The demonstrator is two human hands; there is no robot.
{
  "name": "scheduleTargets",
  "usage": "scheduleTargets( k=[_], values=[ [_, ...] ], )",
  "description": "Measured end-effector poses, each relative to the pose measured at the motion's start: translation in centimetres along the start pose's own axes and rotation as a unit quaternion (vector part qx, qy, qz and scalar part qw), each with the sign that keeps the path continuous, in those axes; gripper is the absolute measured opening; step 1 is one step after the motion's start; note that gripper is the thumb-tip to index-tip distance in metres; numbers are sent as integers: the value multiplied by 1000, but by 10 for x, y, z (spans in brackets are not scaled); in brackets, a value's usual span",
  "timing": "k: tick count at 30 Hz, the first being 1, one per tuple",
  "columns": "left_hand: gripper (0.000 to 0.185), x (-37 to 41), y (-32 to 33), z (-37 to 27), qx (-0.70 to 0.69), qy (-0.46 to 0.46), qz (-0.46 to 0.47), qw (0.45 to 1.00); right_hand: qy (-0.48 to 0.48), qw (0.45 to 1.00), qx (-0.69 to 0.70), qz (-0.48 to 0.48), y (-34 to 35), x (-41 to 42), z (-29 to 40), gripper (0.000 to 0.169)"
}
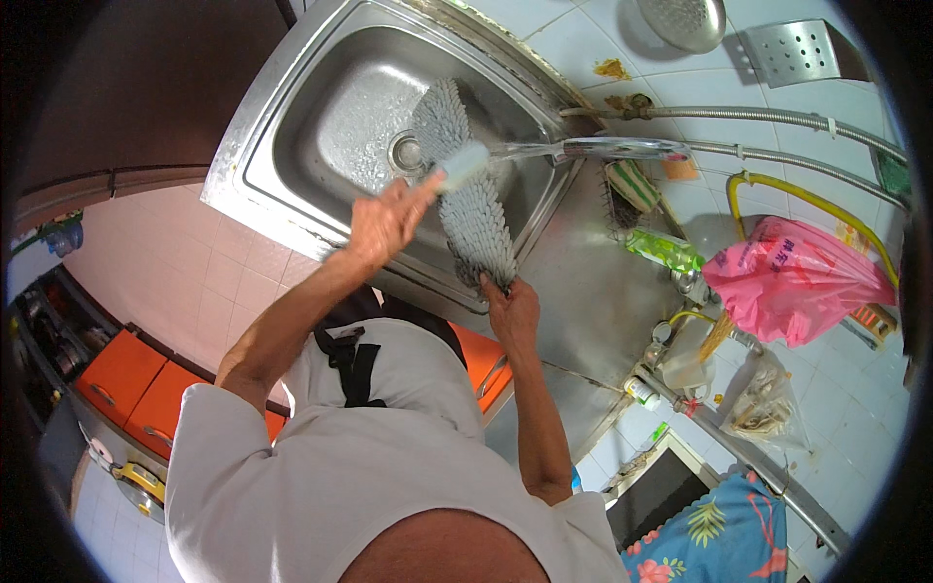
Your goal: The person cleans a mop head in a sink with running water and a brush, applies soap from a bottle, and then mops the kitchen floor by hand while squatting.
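A grey chenille mop pad (474, 218) lies lengthwise across the stainless steel sink (350, 95), its far end beside the drain (407, 153). My right hand (514, 310) grips the pad's near end at the sink's front edge. In my left hand (383, 222) is a pale blue block (465, 166), held over the middle of the pad. Motion blur hides whether it is soap or a brush. Water runs from the chrome faucet (623, 148) toward the pad and block.
A steel counter (576, 277) adjoins the sink on the right. A striped sponge (633, 184), a green packet (665, 250) and a pink plastic bag (798, 280) are along the tiled wall. A slotted turner (791, 55) hangs above the metal hoses (729, 114). Orange cabinets (120, 372) stand at the left.
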State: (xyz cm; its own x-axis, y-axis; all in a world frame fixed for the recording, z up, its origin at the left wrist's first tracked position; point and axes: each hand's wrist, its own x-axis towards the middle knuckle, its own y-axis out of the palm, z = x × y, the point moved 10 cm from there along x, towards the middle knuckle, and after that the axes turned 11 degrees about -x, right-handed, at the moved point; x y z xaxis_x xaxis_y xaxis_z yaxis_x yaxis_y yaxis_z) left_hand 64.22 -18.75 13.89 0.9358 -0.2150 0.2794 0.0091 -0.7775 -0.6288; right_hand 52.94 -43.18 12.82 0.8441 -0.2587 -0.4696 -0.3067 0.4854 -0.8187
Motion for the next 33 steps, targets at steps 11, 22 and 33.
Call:
scheduleTargets(
  k=[11, 22, 33],
  values=[
    [63, 46, 40, 106, 182, -70, 131, 972, -1, 997, -73, -26, -12, -14, 8, 31],
    [33, 25, -2, 147, -106, -275, -31, 955, 104, 939, 319, 70, 6, -34, -20, 20],
    [35, 34, 32, 179, 61, -199, 120, 971, 132, 937, 309, 94, -28, -58, 4, 26]
  ],
)
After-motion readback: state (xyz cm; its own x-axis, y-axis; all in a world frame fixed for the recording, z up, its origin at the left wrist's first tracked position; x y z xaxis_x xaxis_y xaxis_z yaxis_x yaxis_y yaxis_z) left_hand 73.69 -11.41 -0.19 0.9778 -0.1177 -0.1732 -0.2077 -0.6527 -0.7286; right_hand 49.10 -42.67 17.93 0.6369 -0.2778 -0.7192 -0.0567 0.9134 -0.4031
